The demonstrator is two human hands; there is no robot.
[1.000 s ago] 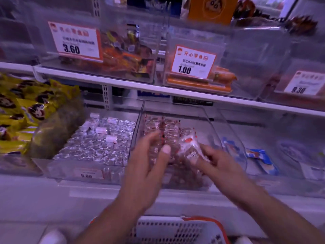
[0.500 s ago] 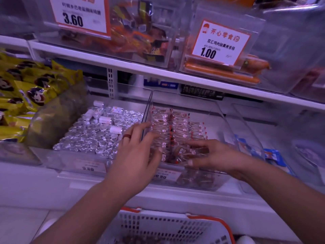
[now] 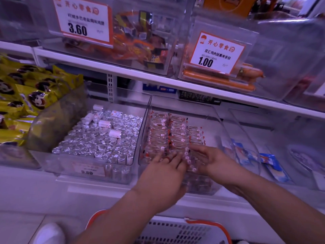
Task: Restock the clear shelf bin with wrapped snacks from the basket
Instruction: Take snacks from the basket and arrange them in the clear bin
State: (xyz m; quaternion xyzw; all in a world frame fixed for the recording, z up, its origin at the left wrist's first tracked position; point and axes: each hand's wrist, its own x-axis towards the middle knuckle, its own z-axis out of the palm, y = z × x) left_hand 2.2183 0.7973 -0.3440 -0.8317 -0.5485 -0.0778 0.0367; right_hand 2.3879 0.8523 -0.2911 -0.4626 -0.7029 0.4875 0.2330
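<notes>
Nearest, at the bottom edge of the frame, the white basket [image 3: 175,231] with its orange rim is cut off; whether any stock remains inside cannot be made out. A pale shoe [image 3: 51,233] shows at lower left.

Above it, centre frame, both hands are inside the front of the clear shelf bin [image 3: 223,124]. The left hand [image 3: 165,175] lies with fingers extended and spread, palm down, on the front rows of wrapped snacks [image 3: 168,136]; a red ring sits on one finger. The right hand [image 3: 211,159] lies just beside it, fingers straight and relaxed, touching the same rows. Neither hand pinches anything.

Change noted: a second ago the right hand held a wrapped piece raised over the bin; half a second ago it was laying it down; now that piece is among the rows and both hands are flat on the stock. Judgement: one placement is complete and the hands are levelling the front row. The rear rows stand tidy, with bare bin floor at right, so restocking looks unfinished.

Further back, the neighbouring bin of foil-wrapped pieces [image 3: 98,141] stands at centre left and yellow packets [image 3: 26,95] at far left. On the upper shelf, price cards reading 3.60 [image 3: 82,20] and 1.00 [image 3: 216,51] are legible.

Hidden or unclear: the snacks beneath the palms, the bin's own front label, and the blurred goods at far right.
</notes>
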